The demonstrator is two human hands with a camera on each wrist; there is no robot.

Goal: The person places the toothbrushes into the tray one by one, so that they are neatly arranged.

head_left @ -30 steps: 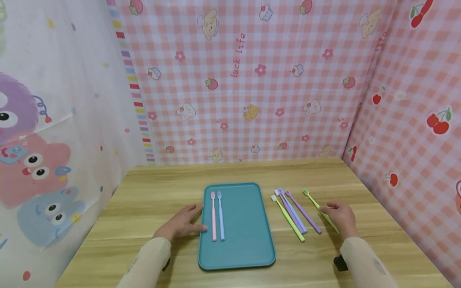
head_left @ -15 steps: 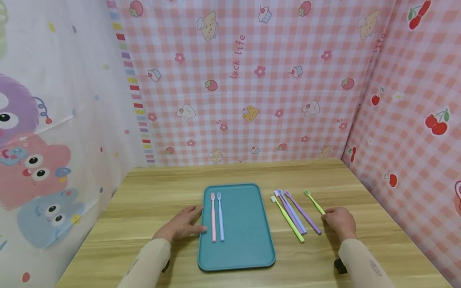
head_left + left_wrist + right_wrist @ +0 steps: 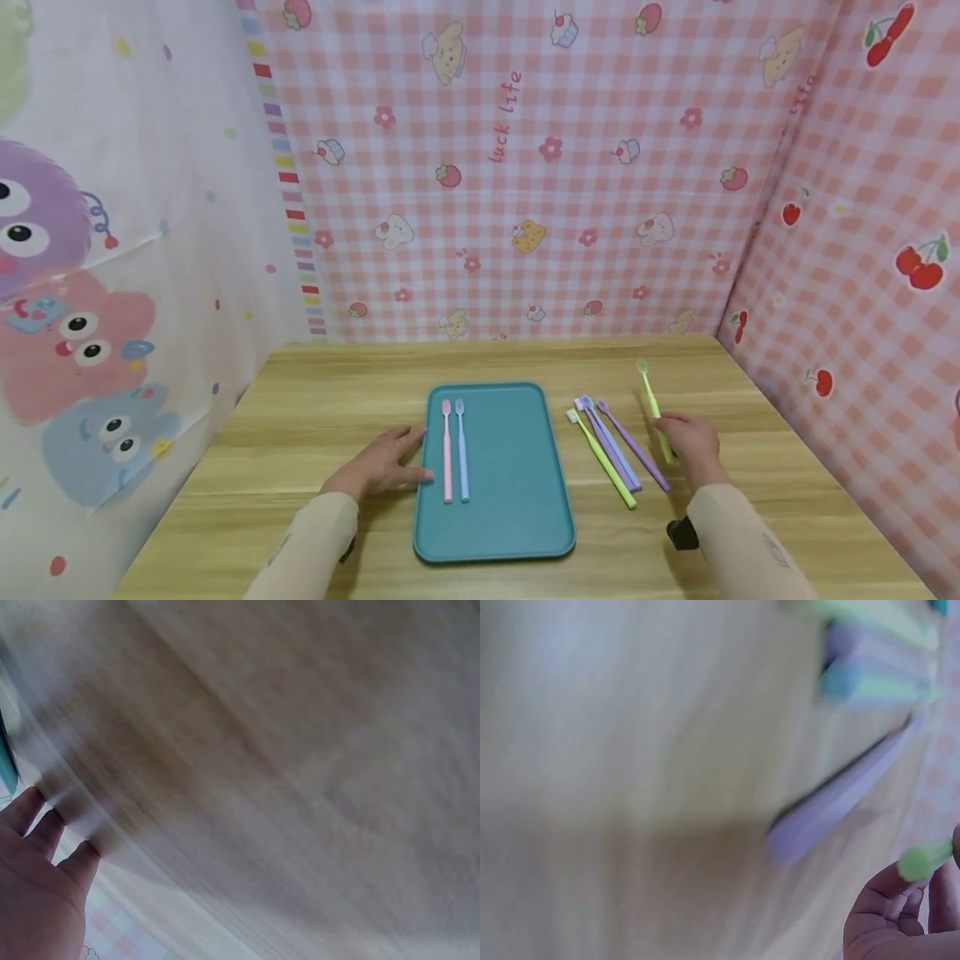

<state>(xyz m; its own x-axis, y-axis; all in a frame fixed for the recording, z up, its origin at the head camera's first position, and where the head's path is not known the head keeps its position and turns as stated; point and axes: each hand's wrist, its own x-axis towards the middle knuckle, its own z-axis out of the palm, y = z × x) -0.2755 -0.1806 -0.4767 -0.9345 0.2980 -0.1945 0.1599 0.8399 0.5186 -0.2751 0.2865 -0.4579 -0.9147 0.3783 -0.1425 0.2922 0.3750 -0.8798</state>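
Note:
A green toothbrush [image 3: 650, 398] is pinched in my right hand [image 3: 693, 446], its head pointing away; in the right wrist view its handle end [image 3: 919, 864] sticks out between thumb and fingers. Left of it on the table lie a purple toothbrush [image 3: 636, 447] and a bunch with blue, purple and another green toothbrush [image 3: 606, 463]. On the teal tray [image 3: 517, 533], a pink toothbrush [image 3: 447, 454] and a blue toothbrush [image 3: 462, 454] lie side by side. With its fingers spread, my left hand [image 3: 381, 463] touches the tray's left edge.
The wooden table [image 3: 337, 367] carries everything. A pink checked cloth [image 3: 555, 192] hangs behind it and another [image 3: 862, 333] at the right. A white cloth with cartoon figures [image 3: 90, 350] hangs at the left.
My right hand has taken hold of the green toothbrush and moved it slightly left and away, turning it more upright in the view. My left hand stays at the tray.

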